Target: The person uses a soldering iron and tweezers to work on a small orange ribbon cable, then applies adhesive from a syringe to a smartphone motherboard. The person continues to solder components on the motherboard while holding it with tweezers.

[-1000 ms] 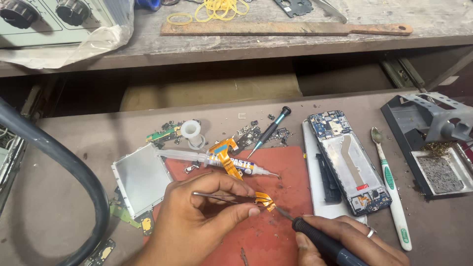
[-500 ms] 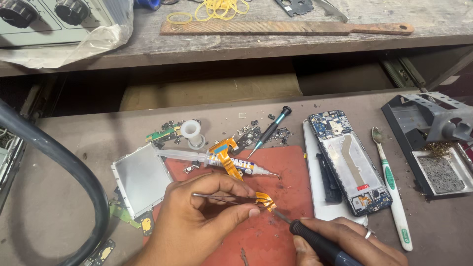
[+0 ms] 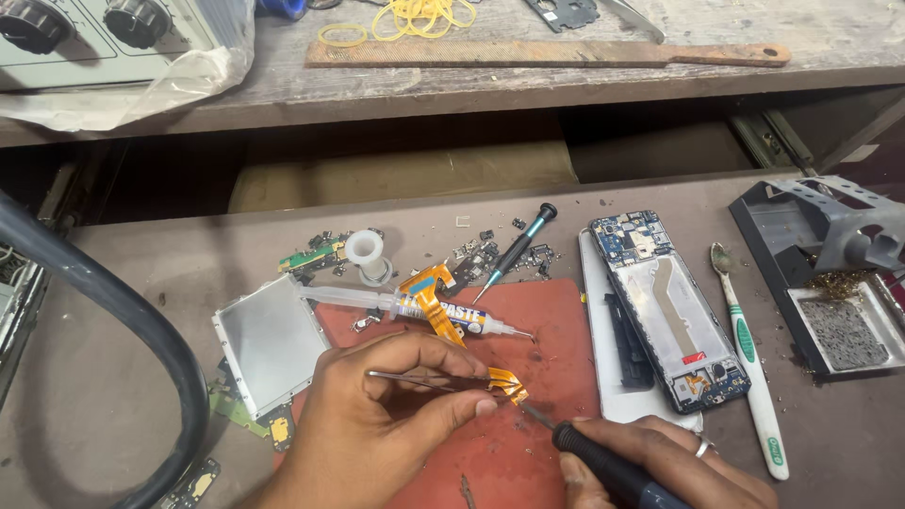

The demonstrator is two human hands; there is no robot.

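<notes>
Tweezers (image 3: 429, 381) were pinched in the left hand (image 3: 377, 424), their tips clamping a small orange flex ribbon (image 3: 507, 385) flat on the red work mat (image 3: 547, 377). Right hand (image 3: 660, 462) was closed around a dark-handled soldering iron (image 3: 603, 462), its tip touching the mat just beside the ribbon's lower edge. Beyond the hands lay a flux syringe (image 3: 415, 303), a metal shield plate (image 3: 269, 341), a small screwdriver (image 3: 517, 249), an opened phone (image 3: 671, 311) and a toothbrush (image 3: 748, 358), all well apart from the ribbon.
</notes>
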